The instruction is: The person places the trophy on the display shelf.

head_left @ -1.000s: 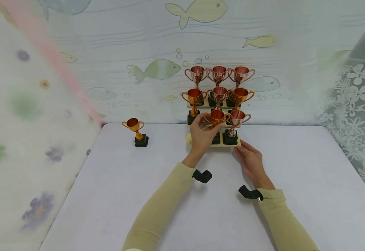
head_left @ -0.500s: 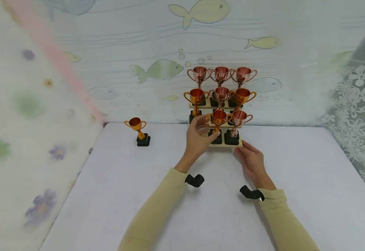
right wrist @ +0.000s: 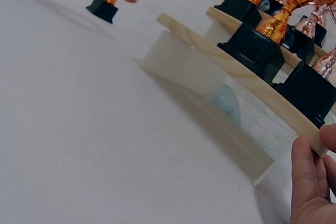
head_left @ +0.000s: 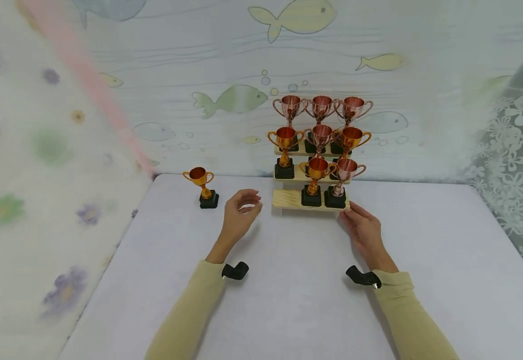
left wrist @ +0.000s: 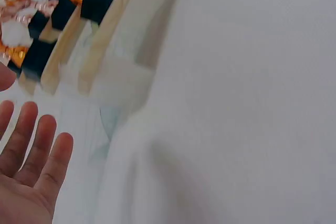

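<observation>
A three-step wooden display stand (head_left: 287,199) at the back of the table carries small trophies on black bases. On its lowest step, a gold trophy (head_left: 317,170) occupies the middle and a rose-gold trophy (head_left: 346,170) the right end; bare wood shows at the left. My right hand (head_left: 364,229) pinches the right end of that step, thumb at the board's edge and fingers below (right wrist: 303,169). My left hand (head_left: 239,214) holds nothing, its fingers loosely bent, between the stand and a lone gold trophy (head_left: 198,176) standing upright on the table. The left wrist view shows that hand's spread fingers (left wrist: 39,145).
Two upper steps hold a rose-gold row (head_left: 322,106) at the back and a mixed row with a gold trophy (head_left: 285,138) in the middle. Clear supports (right wrist: 181,66) raise the lowest board. A fish-print curtain (head_left: 225,50) hangs behind the white table (head_left: 288,300).
My left hand has let go of the gold trophy on the lowest step and moved left, away from the stand. My right hand stays at the step's right end.
</observation>
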`<state>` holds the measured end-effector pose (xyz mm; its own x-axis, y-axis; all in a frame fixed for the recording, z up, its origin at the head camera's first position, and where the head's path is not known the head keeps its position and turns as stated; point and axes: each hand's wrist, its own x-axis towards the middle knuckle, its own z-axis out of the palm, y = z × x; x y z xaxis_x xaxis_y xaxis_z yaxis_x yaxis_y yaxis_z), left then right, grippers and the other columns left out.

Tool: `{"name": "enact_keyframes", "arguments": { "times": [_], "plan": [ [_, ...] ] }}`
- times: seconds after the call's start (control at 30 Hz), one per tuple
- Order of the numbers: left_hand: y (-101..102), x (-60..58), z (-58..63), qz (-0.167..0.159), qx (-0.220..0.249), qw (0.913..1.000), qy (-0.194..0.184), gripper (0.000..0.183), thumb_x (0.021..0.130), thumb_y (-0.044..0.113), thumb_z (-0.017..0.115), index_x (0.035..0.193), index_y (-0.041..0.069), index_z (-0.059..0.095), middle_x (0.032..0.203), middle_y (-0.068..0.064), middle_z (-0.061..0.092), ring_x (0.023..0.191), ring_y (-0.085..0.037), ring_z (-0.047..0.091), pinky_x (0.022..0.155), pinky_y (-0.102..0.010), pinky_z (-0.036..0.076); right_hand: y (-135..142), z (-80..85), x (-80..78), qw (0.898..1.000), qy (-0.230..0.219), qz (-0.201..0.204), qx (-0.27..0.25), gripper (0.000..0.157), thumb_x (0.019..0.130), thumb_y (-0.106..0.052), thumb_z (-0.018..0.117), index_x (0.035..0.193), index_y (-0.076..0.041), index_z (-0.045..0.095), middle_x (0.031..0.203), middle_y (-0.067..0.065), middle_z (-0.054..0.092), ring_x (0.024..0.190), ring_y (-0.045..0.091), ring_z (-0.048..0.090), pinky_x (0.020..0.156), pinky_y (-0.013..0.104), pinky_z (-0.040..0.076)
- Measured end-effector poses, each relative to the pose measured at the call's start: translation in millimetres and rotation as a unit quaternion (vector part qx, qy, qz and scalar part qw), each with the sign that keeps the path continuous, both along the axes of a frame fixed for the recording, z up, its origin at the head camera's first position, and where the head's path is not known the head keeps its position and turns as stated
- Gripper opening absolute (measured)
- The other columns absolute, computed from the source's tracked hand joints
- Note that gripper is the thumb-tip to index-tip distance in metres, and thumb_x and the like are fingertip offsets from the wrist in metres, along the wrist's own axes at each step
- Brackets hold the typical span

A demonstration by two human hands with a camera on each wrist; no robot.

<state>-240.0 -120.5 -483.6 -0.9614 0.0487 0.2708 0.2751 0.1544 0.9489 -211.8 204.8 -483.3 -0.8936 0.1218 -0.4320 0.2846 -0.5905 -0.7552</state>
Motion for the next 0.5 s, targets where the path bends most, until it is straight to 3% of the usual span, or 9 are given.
{"name": "enact_keyframes", "arguments": {
  "times": [0.17, 0.3, 0.4, 0.5],
  "plan": [
    [-39, 12.7, -4.1, 0.078, 0.014, 0.9966, 0.023, 0.022, 0.092, -0.007, 0.068, 0.113, -0.013, 0.066, 0.109, -0.030, 0.067, 0.093, -0.019, 0.065, 0.077, -0.021, 0.058, 2, -0.2, 1.3, 1.000, 0.001, -0.006, -0.016, 0.032, 0.098, 0.001, 0.063, 0.128, -0.010, 0.065, 0.113, -0.004, 0.065, 0.098, 0.006, 0.067, 0.096, 0.019, 0.055],
    [-66, 19.6, 3.5, 0.163, 0.049, 0.9841, 0.051, 0.022, 0.088, -0.015, 0.064, 0.108, -0.022, 0.061, 0.103, -0.037, 0.062, 0.083, -0.018, 0.063, 0.067, -0.015, 0.056, 3, -0.1, 1.8, 1.000, 0.009, -0.010, -0.024, 0.020, 0.099, 0.002, 0.061, 0.109, -0.012, 0.071, 0.110, -0.004, 0.067, 0.097, 0.007, 0.068, 0.095, 0.020, 0.056],
    [-88, 17.6, 3.6, 0.213, 0.067, 0.9738, 0.043, 0.027, 0.087, -0.014, 0.064, 0.113, -0.018, 0.059, 0.104, -0.032, 0.062, 0.082, -0.016, 0.062, 0.065, -0.012, 0.054, 2, -0.4, 1.2, 0.999, 0.008, -0.010, -0.031, 0.020, 0.099, 0.003, 0.060, 0.108, -0.012, 0.070, 0.110, -0.004, 0.067, 0.098, 0.007, 0.068, 0.095, 0.020, 0.056],
    [-112, 9.3, 0.2, 0.241, 0.070, 0.9680, 0.001, 0.039, 0.088, -0.007, 0.067, 0.126, -0.007, 0.056, 0.114, -0.023, 0.060, 0.090, -0.018, 0.062, 0.070, -0.010, 0.053, 1, -1.3, 0.2, 0.999, 0.003, -0.008, -0.035, 0.021, 0.099, 0.003, 0.060, 0.112, -0.011, 0.068, 0.113, -0.003, 0.065, 0.098, 0.007, 0.068, 0.095, 0.020, 0.056]
  ]
}}
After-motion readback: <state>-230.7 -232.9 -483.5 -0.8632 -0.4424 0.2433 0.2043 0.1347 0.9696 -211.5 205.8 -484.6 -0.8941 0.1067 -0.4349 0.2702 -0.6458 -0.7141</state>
